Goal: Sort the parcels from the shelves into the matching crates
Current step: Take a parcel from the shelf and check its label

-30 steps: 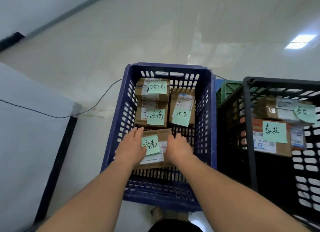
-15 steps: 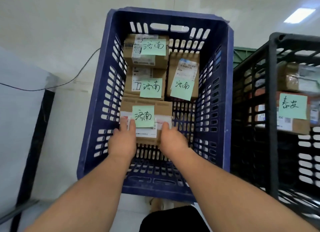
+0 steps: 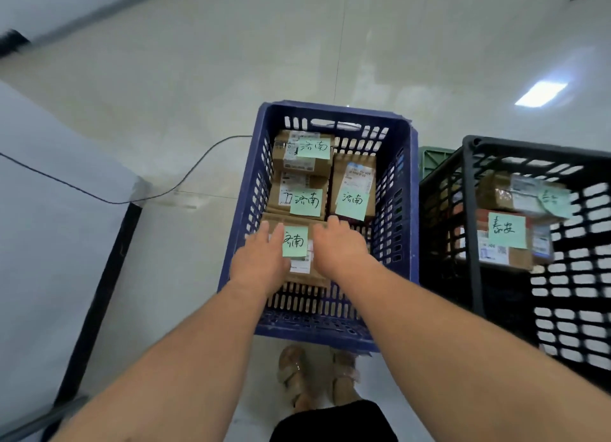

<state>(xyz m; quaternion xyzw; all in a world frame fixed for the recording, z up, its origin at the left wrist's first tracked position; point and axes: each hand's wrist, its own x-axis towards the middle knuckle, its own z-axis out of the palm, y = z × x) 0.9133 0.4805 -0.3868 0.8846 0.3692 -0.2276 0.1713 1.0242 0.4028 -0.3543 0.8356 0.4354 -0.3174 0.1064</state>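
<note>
This looks like a parcel-sorting room in a courier depot or warehouse. Slatted plastic crates stand on a glossy tiled floor (image 3: 231,78), a blue crate (image 3: 330,110) around the right grip (image 3: 340,246) and a black crate (image 3: 529,147) to that grip's right. Their cardboard parcels (image 3: 277,159) bear printed shipping labels (image 3: 358,177) and green handwritten notes (image 3: 506,230) (济南 in blue, 泰安 in black).

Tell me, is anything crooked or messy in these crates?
Mostly tidy. In the black crate, the top parcel has a green note that sits crooked and hangs past the box edge, while the notes in the blue crate lie flat.
</note>
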